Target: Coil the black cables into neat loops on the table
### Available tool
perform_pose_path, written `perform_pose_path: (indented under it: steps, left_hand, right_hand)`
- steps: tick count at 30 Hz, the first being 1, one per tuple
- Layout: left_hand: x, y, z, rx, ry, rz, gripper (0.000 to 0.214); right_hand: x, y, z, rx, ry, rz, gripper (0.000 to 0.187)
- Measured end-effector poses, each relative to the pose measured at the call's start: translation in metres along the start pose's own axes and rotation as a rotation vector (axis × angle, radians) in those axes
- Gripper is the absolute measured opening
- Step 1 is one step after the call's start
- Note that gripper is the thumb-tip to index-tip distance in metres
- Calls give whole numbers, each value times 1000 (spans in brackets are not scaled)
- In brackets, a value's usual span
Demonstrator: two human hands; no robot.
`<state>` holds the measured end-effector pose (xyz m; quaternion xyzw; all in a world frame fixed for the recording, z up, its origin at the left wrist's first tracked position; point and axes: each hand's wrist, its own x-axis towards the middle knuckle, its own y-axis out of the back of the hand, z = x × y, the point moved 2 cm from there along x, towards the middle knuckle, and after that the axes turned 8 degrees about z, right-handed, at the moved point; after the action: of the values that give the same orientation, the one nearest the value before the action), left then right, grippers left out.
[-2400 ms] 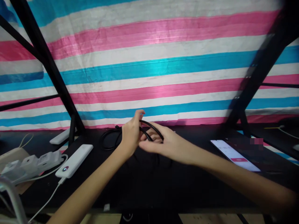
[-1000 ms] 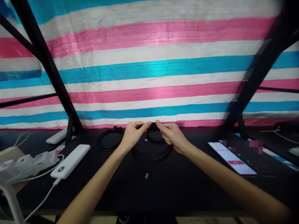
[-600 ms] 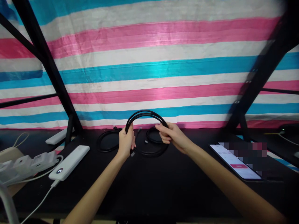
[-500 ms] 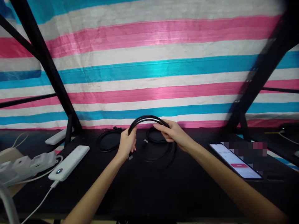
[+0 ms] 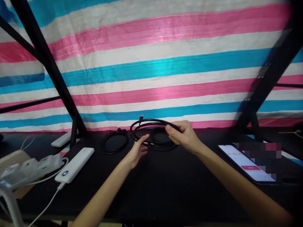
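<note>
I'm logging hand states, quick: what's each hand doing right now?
Left hand: open, close to the looped thin black cable; contact unclear.
Right hand: closed, holding that cable.

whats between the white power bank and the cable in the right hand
In the head view, another coiled black cable lies on the tabletop between the power bank and the held cable.

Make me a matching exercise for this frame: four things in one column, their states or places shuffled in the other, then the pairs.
Column one
1. Right hand
2. Phone
3. Left hand
4. White power bank with a round display

Column two
A. Open, fingers apart
B. Joined at its near end to a white cable
C. Gripping a looped black cable
D. Lying at the right, screen lit

Pairs: 1-C, 2-D, 3-A, 4-B
</note>
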<state>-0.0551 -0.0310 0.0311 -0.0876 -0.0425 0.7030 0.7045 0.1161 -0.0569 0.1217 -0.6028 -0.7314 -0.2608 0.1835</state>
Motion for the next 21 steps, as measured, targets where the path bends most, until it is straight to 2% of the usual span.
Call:
perform_pose_path:
  steps: [2, 4, 6, 8, 11, 13, 15, 17, 19, 21]
  left_hand:
    - [2, -5, -3, -175, 41, -45, 39]
    - [3, -7, 0, -238, -59, -8, 39]
    - [2, -5, 5, -176, -205, 18, 36]
    - [1, -3, 8, -48, -278, 1, 31]
    - [-2, 0, 10, 104, -290, -84, 39]
    - [-1, -4, 10, 128, -267, -132, 47]
    - [4, -13, 9, 143, -220, -127, 54]
    - [16, -25, 5, 161, -153, -76, 56]
    - [35, -39, 0, 151, -93, -28, 56]
    - [60, -52, -7, 116, -47, -14, 54]
  right_hand:
    - [-1, -3, -1, -13, -1, -49, 50]
    - [-1, -3, 4, 35, -68, -48, 48]
    - [-1, 1, 13, 94, -182, 6, 48]
    - [-1, 7, 24, 101, -296, 85, 47]
    - [-4, 17, 40, 48, -425, 180, 41]
    - [-7, 22, 49, -22, -483, 232, 47]
    - [-7, 27, 59, -109, -474, 259, 69]
    - [-2, 32, 71, -189, -383, 264, 77]
    - [8, 39, 87, -276, -281, 237, 61]
    - [20, 47, 105, -374, -263, 196, 47]
